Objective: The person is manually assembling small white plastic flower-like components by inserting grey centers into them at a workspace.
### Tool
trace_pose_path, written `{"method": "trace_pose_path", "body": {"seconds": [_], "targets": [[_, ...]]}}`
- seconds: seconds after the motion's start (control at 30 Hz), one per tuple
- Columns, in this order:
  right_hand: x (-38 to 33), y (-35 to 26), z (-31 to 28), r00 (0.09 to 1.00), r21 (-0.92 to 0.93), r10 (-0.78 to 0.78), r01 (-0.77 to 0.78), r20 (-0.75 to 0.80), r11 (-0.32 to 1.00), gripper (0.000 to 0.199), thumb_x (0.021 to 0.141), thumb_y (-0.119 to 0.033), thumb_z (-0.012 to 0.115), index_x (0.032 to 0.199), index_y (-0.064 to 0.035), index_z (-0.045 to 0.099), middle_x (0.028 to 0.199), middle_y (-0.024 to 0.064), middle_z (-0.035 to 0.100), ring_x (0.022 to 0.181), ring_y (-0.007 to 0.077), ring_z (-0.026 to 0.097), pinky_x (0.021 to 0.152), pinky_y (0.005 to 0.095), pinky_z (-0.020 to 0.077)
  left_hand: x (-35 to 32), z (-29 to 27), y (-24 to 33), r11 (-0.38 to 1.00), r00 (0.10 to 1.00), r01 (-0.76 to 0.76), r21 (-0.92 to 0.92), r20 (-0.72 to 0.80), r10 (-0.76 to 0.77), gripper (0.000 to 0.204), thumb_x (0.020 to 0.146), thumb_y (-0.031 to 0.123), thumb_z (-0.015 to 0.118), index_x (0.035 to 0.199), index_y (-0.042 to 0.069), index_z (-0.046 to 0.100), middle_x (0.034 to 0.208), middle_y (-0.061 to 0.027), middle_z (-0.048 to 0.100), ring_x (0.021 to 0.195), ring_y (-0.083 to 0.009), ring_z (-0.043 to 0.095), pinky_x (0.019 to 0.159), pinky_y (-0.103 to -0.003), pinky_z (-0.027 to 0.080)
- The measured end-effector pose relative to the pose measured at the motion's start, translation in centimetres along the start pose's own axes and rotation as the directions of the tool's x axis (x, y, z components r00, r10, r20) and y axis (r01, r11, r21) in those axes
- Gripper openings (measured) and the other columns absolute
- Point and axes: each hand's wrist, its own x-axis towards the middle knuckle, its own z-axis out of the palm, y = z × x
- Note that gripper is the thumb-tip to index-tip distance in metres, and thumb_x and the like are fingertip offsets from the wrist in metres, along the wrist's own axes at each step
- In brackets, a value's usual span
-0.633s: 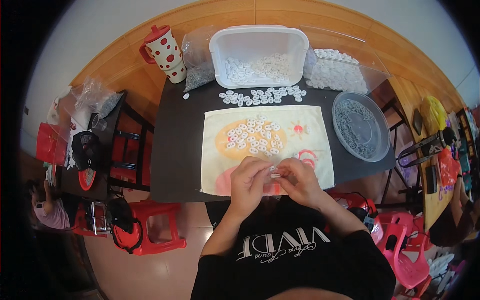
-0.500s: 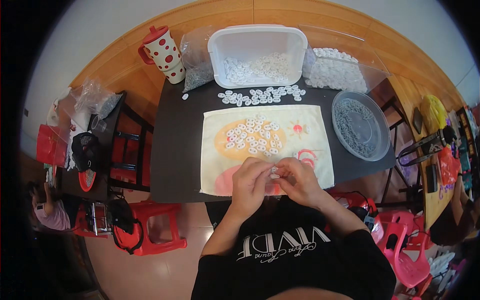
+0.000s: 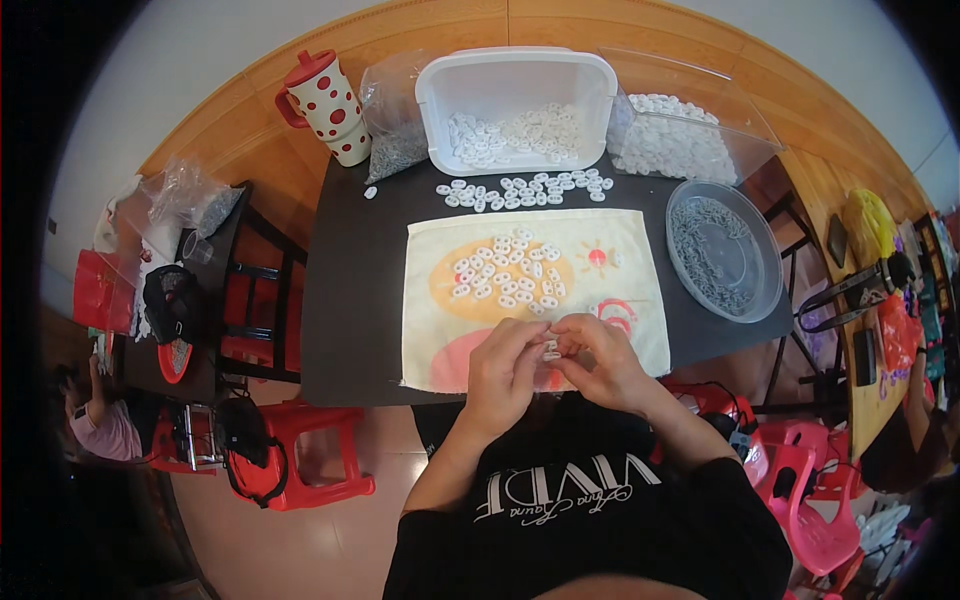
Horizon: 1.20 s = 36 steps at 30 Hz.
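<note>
Over the near edge of a pale yellow cloth [image 3: 630, 270], my left hand [image 3: 500, 368] and my right hand [image 3: 603, 366] meet fingertip to fingertip. Both are closed in a pinch around a small white oval piece [image 3: 551, 352]. Fingers partly cover it, so I cannot see whether a screw is in it. Farther up the cloth lies a loose group of white oval pieces with two holes each [image 3: 508, 285]. Beyond the cloth, more such pieces [image 3: 540, 190] are spread on the dark table [image 3: 350, 290].
A white tub [image 3: 515, 62] of white pieces stands at the back, beside a clear bin [image 3: 670, 140] of more. Grey screws fill part of a round clear tub [image 3: 725, 255] and a plastic bag [image 3: 395, 130]. A spotted tumbler [image 3: 330, 110] stands back left. Other people sit at both sides.
My fingers have shifted slightly around the small white piece, and it shows a little more between them. The pieces on the cloth and table have stayed put.
</note>
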Motion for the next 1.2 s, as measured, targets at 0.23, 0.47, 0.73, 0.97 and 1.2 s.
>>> {"method": "trace_pose_path", "body": {"seconds": [0.23,0.47,0.73,0.97,1.2], "targets": [[-0.1,0.1,-0.2,0.998,0.009,0.043,-0.043,0.050,0.999,0.047,0.077,0.003,0.070,0.120,-0.0048,0.054,0.085,0.0095,0.066,0.076,0.0272,0.067,0.064,0.0365,0.0525,0.1,-0.1,0.0,0.998,0.999,0.034,-0.044,0.004,-0.033,0.023,0.087,-0.007,0.060,0.110,-0.004,0.064,0.090,-0.0172,0.063,0.079,-0.0298,0.065,0.071,-0.034,0.052],[-0.1,0.0,-0.2,0.997,0.017,0.063,-0.064,0.050,0.998,0.047,0.077,0.003,0.070,0.120,-0.0059,0.054,0.085,0.0086,0.066,0.074,0.0265,0.067,0.063,0.0359,0.0517,0.0,-0.2,0.1,0.997,0.999,0.052,-0.054,0.021,-0.051,0.024,0.088,-0.009,0.059,0.111,-0.004,0.063,0.093,-0.0172,0.065,0.081,-0.0290,0.067,0.073,-0.033,0.053],[-0.1,0.1,-0.4,1.000,0.018,0.009,-0.010,0.028,1.000,0.046,0.077,0.003,0.071,0.119,-0.0054,0.055,0.084,0.0086,0.065,0.074,0.0253,0.066,0.062,0.0349,0.0520,0.0,-0.1,0.5,0.998,0.998,0.040,-0.045,0.052,-0.037,0.026,0.087,-0.010,0.057,0.112,-0.004,0.063,0.095,-0.0176,0.065,0.083,-0.0293,0.068,0.074,-0.033,0.054],[0.0,-0.2,-0.7,0.997,0.148,0.041,-0.049,0.060,0.988,0.046,0.080,0.003,0.072,0.122,-0.0038,0.054,0.084,0.0093,0.063,0.072,0.0241,0.065,0.064,0.0325,0.0525,-0.3,-0.1,-0.5,0.997,0.998,0.019,-0.080,0.063,-0.014,0.019,0.087,-0.010,0.063,0.104,-0.004,0.068,0.088,-0.0102,0.064,0.076,-0.0163,0.061,0.066,-0.025,0.048],[0.1,0.4,-0.8,0.998,0.080,-0.009,0.004,0.056,0.997,0.035,0.081,0.003,0.073,0.114,-0.0028,0.061,0.086,0.0098,0.064,0.075,0.0235,0.065,0.064,0.0329,0.0514,-0.3,-0.4,-1.1,0.992,0.998,-0.005,-0.123,0.061,0.012,0.015,0.087,-0.009,0.064,0.100,-0.003,0.070,0.089,-0.0099,0.067,0.076,-0.0167,0.062,0.066,-0.026,0.049]]}}
